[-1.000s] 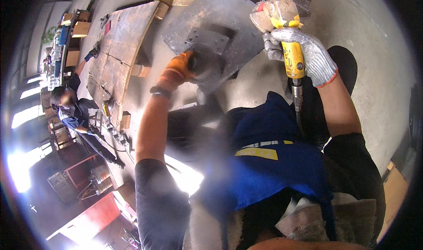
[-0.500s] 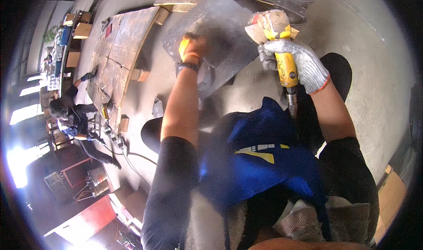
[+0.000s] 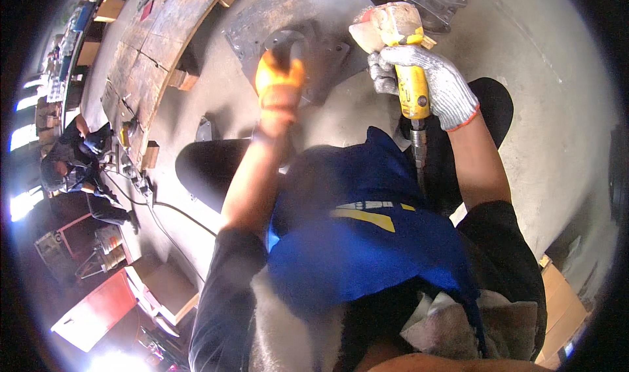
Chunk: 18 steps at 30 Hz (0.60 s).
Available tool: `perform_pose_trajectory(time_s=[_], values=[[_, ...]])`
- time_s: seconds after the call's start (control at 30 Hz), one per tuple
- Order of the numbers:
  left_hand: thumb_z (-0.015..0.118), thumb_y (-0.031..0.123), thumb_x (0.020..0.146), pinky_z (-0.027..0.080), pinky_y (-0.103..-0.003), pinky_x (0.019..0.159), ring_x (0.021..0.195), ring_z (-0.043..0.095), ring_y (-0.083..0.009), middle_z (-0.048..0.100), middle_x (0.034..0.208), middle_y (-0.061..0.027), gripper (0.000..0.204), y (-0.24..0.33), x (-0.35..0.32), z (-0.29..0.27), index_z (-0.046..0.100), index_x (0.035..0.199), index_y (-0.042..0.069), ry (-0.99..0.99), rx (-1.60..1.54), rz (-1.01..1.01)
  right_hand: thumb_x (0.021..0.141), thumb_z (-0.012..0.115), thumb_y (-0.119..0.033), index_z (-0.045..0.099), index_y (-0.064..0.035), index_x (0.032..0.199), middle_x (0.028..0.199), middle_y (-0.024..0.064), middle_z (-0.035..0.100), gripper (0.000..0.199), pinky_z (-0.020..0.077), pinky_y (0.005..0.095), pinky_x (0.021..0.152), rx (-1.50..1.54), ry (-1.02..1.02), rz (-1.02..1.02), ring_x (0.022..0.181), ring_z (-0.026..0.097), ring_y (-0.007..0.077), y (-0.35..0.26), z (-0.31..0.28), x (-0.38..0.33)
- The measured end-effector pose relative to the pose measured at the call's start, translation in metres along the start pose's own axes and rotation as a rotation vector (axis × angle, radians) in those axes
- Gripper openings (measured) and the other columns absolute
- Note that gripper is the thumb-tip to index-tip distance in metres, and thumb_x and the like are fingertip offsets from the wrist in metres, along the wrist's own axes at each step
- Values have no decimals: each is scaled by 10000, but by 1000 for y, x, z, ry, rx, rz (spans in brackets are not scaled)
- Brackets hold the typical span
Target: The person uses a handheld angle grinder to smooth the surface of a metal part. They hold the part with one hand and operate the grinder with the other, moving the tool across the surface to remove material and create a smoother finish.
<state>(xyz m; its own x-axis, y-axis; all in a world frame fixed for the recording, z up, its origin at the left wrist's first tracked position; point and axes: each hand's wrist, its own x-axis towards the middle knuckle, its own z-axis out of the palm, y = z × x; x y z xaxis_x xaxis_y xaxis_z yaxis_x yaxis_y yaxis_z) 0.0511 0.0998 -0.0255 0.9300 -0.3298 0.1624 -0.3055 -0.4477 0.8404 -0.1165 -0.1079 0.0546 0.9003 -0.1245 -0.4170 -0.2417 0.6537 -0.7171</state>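
The right hand [image 3: 429, 84], in a grey knit glove with an orange cuff, has its grip wrapped tight around the yellow body of a power grinder [image 3: 400, 57], whose dusty head sits at the edge of a grey steel plate [image 3: 288, 12] lying on the concrete floor [image 3: 544, 110]. The left hand [image 3: 280, 87], in an orange glove, is blurred; it rests on a raised round fitting [image 3: 288, 41] on that plate, and I cannot tell how far its grip is closed. Rusty plates [image 3: 154, 51] lie to the left, where another person [image 3: 75, 169] crouches.
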Motion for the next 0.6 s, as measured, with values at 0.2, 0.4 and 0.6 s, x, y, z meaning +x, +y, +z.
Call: perform_pose_trajectory(time_s=[0.2,0.4,0.6], values=[[607,391,854,496,-372,865,1019,653,-324,688,1027,-196,421,-74,-37,-20,677,1050,25,-201,338,-369,843,677,-167,596,41,1012,836,98,630,280,574,299,671,7,-88,82,718,640,186,8,0,4],[586,351,892,521,-351,741,875,667,-228,688,1055,-101,442,-8,-37,-20,543,1261,111,-726,474,-28,826,692,-166,559,72,1110,872,122,636,394,580,346,733,-35,-19,45,752,651,215,4,7,-8],[494,204,892,399,-350,1035,1172,552,-277,591,1265,-117,425,-136,-54,62,533,1303,100,-339,977,536,826,681,-168,558,75,1073,869,139,623,368,584,353,722,-5,-34,132,767,650,243,10,23,-3]])
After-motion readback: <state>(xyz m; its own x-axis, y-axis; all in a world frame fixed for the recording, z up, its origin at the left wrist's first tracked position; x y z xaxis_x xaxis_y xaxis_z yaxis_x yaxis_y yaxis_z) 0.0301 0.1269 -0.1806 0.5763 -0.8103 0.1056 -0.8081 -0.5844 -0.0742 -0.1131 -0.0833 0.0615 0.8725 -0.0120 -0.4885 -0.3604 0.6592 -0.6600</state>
